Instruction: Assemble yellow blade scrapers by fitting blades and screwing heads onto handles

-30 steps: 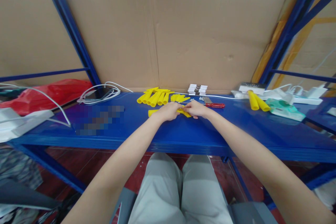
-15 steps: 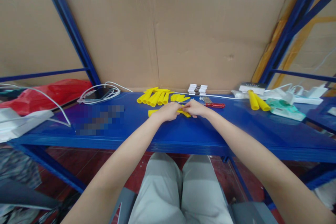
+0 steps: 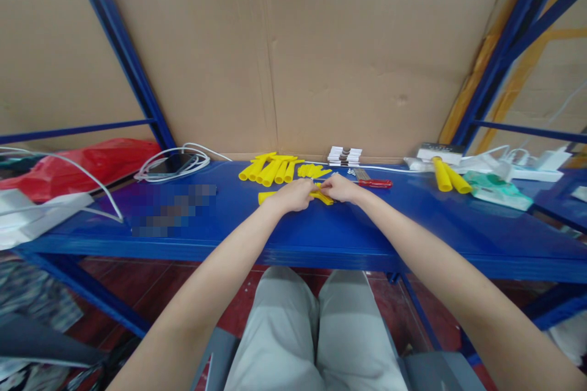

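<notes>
My left hand (image 3: 296, 195) is closed over a yellow hollow plastic tube (image 3: 265, 197), whose round open end sticks out to the left and whose narrow, flattened end shows on the right. At that narrow end my right hand (image 3: 340, 187) is pinched; its fingertips are close to the left fingers, and what they grip there is too small to make out. Behind the hands lie several similar yellow tubes (image 3: 274, 171) and a group of small yellow pieces (image 3: 313, 171). Just beyond my right hand is a screwdriver with a red handle (image 3: 376, 183).
Thin metal rods (image 3: 361, 175) and banded white stacks (image 3: 344, 156) lie by the cardboard wall (image 3: 321, 61). Two yellow tubes (image 3: 443, 175) lean near a green-and-white packet (image 3: 498, 190) on the right. A coiled white cable (image 3: 197, 164) and red bag (image 3: 101, 165) are left on the blue table (image 3: 220, 220).
Almost nothing differs. My right fingers have shifted slightly at the narrow end of the yellow tube; my left hand keeps its grip in the same place.
</notes>
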{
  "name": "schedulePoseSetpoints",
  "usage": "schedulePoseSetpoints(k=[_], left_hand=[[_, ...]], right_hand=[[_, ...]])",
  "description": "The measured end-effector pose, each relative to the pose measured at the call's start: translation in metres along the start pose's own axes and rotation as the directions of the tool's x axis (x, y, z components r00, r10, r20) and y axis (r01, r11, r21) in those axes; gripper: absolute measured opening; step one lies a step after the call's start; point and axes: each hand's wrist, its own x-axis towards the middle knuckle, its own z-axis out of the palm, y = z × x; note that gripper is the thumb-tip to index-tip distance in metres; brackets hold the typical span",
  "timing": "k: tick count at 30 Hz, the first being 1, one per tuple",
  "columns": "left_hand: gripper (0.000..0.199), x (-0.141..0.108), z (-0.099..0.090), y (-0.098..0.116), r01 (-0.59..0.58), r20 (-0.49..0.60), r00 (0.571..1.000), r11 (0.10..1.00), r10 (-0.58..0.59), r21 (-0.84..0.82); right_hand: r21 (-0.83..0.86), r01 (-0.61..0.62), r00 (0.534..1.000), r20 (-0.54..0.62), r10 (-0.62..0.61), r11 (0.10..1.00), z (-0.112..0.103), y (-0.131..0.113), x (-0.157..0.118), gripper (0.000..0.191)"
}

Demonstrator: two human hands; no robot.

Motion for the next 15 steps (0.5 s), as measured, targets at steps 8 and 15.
schedulePoseSetpoints(k=[8, 15], left_hand=[[0.036, -0.0004, -0.0019, 0.0011, -0.012, 0.014, 1.0, 0.999, 0.013, -0.033], [0.036, -0.0006, -0.0017, -0.0005, -0.025, -0.002, 1.0, 0.999, 0.025, -0.025]], right_hand=[[0.096, -0.042, 0.999, 0.03, 0.039, 0.994, -0.0021, 0.0026, -0.002, 0.015], [0.099, -0.042, 0.998, 0.04, 0.039, 0.994, -0.0014, 0.003, -0.003, 0.019]])
